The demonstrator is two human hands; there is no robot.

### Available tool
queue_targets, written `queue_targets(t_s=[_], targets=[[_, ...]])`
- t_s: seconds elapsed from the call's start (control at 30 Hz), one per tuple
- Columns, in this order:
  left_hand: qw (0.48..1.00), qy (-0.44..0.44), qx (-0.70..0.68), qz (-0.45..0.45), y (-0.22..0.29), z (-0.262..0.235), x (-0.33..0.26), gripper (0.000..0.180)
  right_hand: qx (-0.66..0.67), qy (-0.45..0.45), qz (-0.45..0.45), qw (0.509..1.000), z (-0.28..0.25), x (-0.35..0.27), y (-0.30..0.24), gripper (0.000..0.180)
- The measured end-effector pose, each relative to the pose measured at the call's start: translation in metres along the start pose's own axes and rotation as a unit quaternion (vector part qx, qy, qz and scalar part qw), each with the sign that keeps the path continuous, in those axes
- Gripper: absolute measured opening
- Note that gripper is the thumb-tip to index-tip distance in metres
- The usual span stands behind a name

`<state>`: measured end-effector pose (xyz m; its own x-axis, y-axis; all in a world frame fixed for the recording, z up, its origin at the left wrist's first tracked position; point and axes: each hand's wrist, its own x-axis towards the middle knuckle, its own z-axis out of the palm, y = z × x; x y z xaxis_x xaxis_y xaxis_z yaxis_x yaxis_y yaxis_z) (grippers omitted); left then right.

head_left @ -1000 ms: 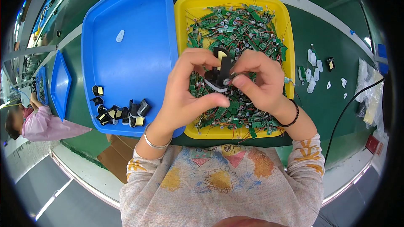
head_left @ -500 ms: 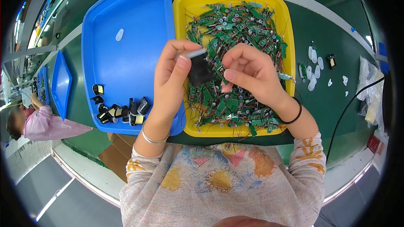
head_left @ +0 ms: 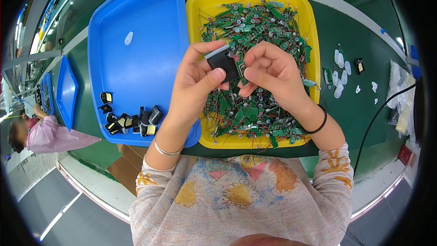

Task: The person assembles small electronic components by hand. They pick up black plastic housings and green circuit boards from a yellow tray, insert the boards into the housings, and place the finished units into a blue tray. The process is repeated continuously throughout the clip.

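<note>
While the left hand (head_left: 195, 86) pinches a small black plastic housing (head_left: 222, 61), right hand (head_left: 273, 70) fingers pinch a small green circuit board (head_left: 241, 69) above the yellow rectangular tray (head_left: 196, 13); blue plastic tray (head_left: 136, 73) alongside holds finished black parts (head_left: 132, 120).

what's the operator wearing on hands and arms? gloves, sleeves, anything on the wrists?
No gloves: both hands are bare. The left hand has a thin silver metal bangle at the wrist; the right hand has a thin black band. Long grey sleeves with yellow-orange prints reach the forearms.
</note>
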<state>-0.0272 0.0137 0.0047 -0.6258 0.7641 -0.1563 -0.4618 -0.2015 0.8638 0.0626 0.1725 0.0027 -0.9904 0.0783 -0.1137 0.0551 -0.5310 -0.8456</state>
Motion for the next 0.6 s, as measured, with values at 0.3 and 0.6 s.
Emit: queue_targets(t_s=[0.3, 0.6], targets=[[0.987, 0.008, 0.146, 0.062, -0.0044, 0.0082, -0.0008, 0.04, -0.051, -0.015, -0.009, 0.999, -0.0001, -0.0014, 0.0034, 0.012], [0.997, 0.011, -0.06, -0.035, -0.0031, 0.0049, 0.0005, 0.042, -0.016, 0.012, -0.005, 1.0, 0.0009, 0.0008, -0.0001, 0.012]])
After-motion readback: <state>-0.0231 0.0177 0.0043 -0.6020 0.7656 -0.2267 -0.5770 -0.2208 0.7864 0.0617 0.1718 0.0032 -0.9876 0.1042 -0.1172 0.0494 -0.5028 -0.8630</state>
